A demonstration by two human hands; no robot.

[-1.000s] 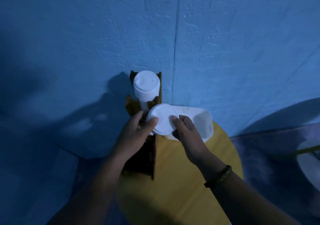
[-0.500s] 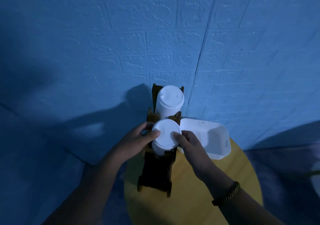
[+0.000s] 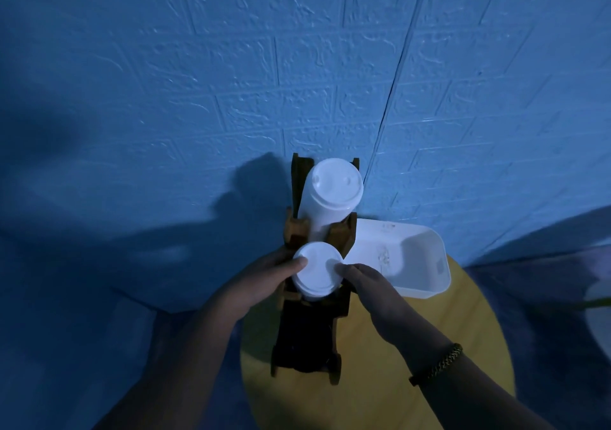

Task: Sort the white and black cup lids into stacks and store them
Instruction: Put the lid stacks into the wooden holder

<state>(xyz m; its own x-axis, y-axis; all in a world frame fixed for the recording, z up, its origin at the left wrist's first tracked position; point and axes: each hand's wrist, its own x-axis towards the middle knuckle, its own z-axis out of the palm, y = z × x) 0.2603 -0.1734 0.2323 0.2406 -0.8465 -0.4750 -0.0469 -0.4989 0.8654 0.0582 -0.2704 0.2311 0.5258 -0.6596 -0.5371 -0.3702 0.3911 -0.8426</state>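
A dark wooden rack stands on a round yellow table against the blue wall. Its far slot holds a tall stack of white lids. In the middle slot sits a shorter white lid stack. My left hand grips this stack from the left, thumb on the top lid's rim. From the right, my right hand holds the same stack, fingertips on the rim. No black lids are visible.
A white plastic bin sits right of the rack on the table, touching the wall. The rack's near slot looks dark, its contents unclear. A pale object shows at the right edge.
Both hands carried the white lid from over the bin's left edge to the rack's middle slot and lowered it there. The camera view shifted, bringing the rack closer.
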